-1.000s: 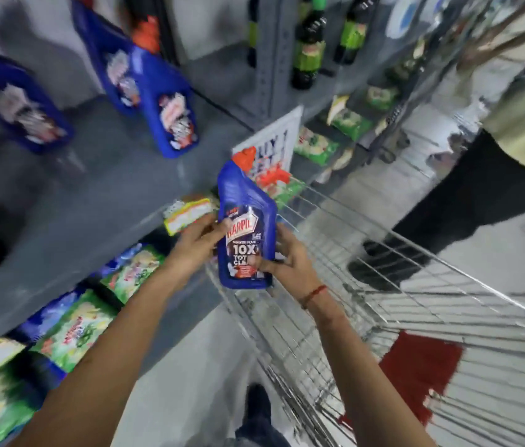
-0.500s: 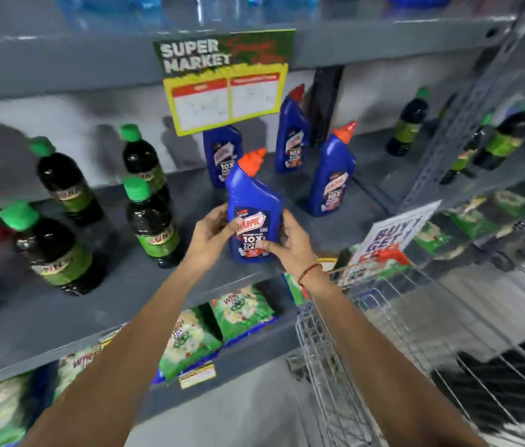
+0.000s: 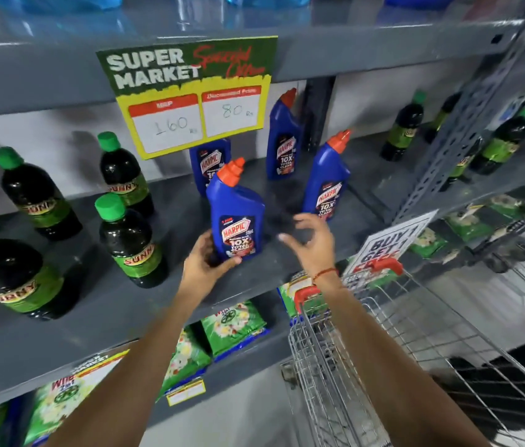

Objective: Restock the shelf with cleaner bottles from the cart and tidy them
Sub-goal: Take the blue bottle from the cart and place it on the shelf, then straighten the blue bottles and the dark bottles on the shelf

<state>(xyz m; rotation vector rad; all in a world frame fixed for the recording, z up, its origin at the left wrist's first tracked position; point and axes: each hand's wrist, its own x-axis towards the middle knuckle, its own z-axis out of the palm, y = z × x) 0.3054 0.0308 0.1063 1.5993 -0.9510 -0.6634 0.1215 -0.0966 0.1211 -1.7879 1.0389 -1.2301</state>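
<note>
A blue Harpic cleaner bottle [image 3: 237, 214] with an orange cap stands upright on the grey shelf [image 3: 274, 269], near its front. My left hand [image 3: 204, 264] grips the bottle's lower left side. My right hand [image 3: 311, 241] hovers just right of it, fingers spread, holding nothing. Three more blue Harpic bottles stand behind: one [image 3: 211, 164] partly hidden by the price sign, one [image 3: 283, 140] at the back, one [image 3: 327, 182] to the right. The wire cart [image 3: 383, 350] with red handle ends sits at lower right.
Several dark Sunny bottles [image 3: 130, 243] with green caps stand on the shelf's left part. A yellow price sign [image 3: 190, 98] hangs from the shelf above. A "Buy 1 Get 1" card [image 3: 383, 246] stands by the cart. Green detergent packs [image 3: 235, 327] fill the shelf below.
The bottle came from above the cart to the shelf and now stands there. My right hand has let go and drawn right; my left hand still holds it.
</note>
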